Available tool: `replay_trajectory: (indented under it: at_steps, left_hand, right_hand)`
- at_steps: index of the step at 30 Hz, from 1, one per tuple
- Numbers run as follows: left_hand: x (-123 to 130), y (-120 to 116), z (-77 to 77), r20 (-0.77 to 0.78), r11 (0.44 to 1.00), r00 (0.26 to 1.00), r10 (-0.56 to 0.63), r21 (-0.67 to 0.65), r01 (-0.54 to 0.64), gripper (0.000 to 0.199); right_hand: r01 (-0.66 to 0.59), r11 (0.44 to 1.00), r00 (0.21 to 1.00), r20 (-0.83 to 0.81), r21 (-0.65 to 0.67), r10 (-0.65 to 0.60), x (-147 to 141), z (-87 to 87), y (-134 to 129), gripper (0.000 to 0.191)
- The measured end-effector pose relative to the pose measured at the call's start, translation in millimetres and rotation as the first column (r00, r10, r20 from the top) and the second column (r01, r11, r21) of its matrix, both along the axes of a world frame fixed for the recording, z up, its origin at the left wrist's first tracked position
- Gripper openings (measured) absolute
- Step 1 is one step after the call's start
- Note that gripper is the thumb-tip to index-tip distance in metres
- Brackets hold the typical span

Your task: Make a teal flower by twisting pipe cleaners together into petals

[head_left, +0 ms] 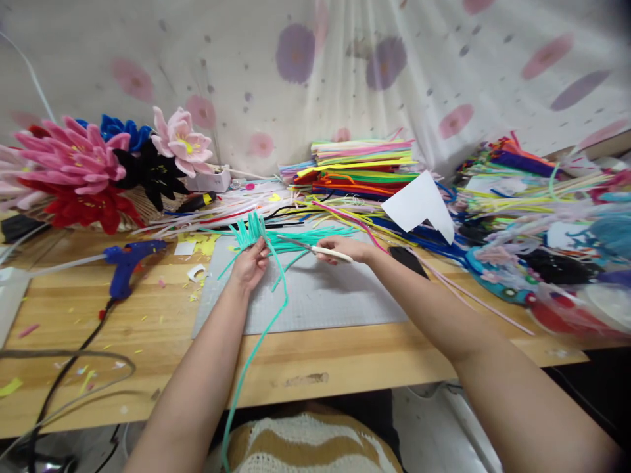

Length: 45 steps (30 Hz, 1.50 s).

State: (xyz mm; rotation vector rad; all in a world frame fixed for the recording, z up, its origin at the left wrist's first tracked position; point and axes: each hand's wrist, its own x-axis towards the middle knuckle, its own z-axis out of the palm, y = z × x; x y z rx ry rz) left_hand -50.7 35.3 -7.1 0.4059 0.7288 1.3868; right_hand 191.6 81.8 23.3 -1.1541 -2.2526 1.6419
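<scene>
My left hand [250, 266] is closed on a bunch of short teal pipe cleaners [249, 228], whose ends fan out above the fingers. One long teal strand [263, 332] hangs from it over the table's front edge. In my right hand [340, 249] are scissors with pale handles [332, 253], their blades pointing left toward the bunch. More teal pipe cleaners [320, 235] lie behind the hands on a grey cutting mat [315, 309]. Small gaps between blades and strands cannot be made out.
A blue glue gun [127, 263] with cords lies at left, below fuzzy flowers [73, 157]. Stacked coloured pipe cleaners [365, 164] and a white paper piece [419, 203] are at the back. Mixed craft materials [542, 243] crowd the right. Scraps dot the wooden table [162, 355].
</scene>
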Motion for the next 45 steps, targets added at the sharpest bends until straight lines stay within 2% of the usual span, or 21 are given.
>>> replay_trajectory:
  at_steps: [4, 7, 10, 14, 21, 26, 36, 45]
  left_hand:
    - [0.0, 1.8, -3.8, 0.036, 1.0, 0.999, 0.018, -0.002, -0.018, 0.021]
    - [1.0, 1.5, -2.1, 0.032, 0.999, 0.999, 0.038, -0.015, -0.037, 0.018]
    - [2.6, 1.4, 1.7, 0.012, 0.994, 0.996, 0.083, -0.072, -0.082, 0.015]
    - [3.9, 2.2, 3.7, 0.016, 0.988, 0.993, 0.114, -0.102, -0.111, 0.012]
    - [3.8, 2.9, -1.2, -0.037, 0.991, 0.993, 0.114, -0.063, -0.116, 0.008]
    - [5.3, 3.9, -4.7, -0.046, 0.993, 0.992, 0.116, -0.029, -0.117, 0.007]
    - [6.7, 5.1, -4.5, -0.074, 0.99, 0.988, 0.135, -0.04, -0.138, 0.009]
    - [6.2, 5.3, -3.2, -0.046, 0.986, 0.987, 0.155, -0.063, -0.157, 0.007]
  right_hand:
    - [-0.198, 0.974, 0.98, -0.049, -0.112, 0.193, -9.6, -0.2, 2.4, 0.054]
    - [-0.282, 0.947, 0.958, -0.099, -0.155, 0.269, -13.6, -0.7, 3.5, 0.058]
    - [-0.314, 0.915, 0.946, -0.163, -0.255, 0.279, -14.1, -3.2, 3.1, 0.058]
    - [-0.355, 0.843, 0.926, -0.273, -0.405, 0.259, -13.6, -9.0, 1.2, 0.06]
    - [-0.415, 0.776, 0.896, -0.362, -0.475, 0.258, -17.3, -11.6, -2.2, 0.067]
    - [-0.423, 0.765, 0.892, -0.374, -0.486, 0.255, -19.8, -14.7, -2.5, 0.065]
    - [-0.378, 0.795, 0.909, -0.355, -0.475, 0.22, -20.1, -14.0, -3.0, 0.063]
    - [-0.404, 0.787, 0.892, -0.392, -0.467, 0.225, -22.9, -15.1, -3.4, 0.062]
